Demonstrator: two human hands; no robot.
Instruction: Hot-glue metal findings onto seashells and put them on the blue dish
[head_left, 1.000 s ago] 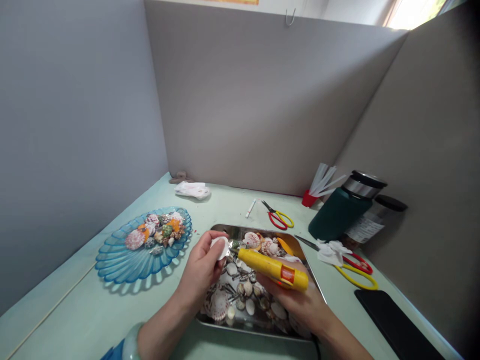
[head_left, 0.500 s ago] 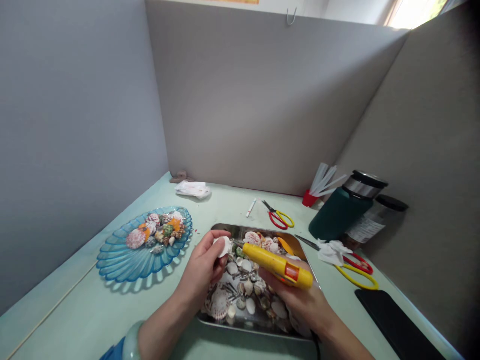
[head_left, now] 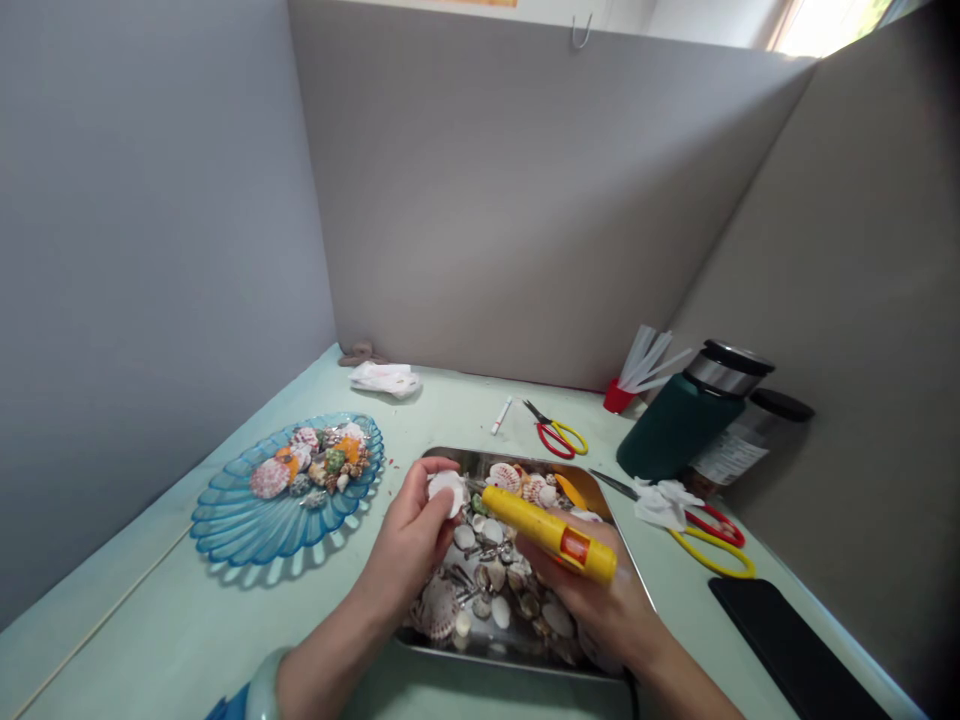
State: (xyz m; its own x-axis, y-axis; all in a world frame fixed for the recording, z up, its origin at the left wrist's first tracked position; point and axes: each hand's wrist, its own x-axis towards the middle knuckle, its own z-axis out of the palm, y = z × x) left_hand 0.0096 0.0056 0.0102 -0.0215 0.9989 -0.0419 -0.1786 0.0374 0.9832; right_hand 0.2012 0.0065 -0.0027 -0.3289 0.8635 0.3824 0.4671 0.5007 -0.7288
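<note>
Between the thumb and fingers of my left hand (head_left: 418, 520) is a white shell (head_left: 448, 492), its pale side turned up. My right hand (head_left: 600, 590) is wrapped round a yellow glue gun (head_left: 547, 530), whose metal nozzle points left, close beside the shell; whether they touch I cannot tell. Both hands are over a metal tray (head_left: 517, 658) holding many loose shells, among them a ribbed scallop shell (head_left: 437, 607) at its near left corner. To the left stands a blue scalloped glass dish (head_left: 255, 535) with a cluster of shells on it.
Right of the tray lie large scissors (head_left: 712, 540) with crumpled tissue (head_left: 666, 502), a green bottle (head_left: 679, 425), a jar and a black flat object (head_left: 787, 640). Behind are small scissors (head_left: 555, 432), a red cup (head_left: 618, 397) of glue sticks and a white packet (head_left: 384, 379). Grey partitions enclose the table.
The shell in my left hand has tilted so more of its white face shows. The glue gun has shifted slightly left and down.
</note>
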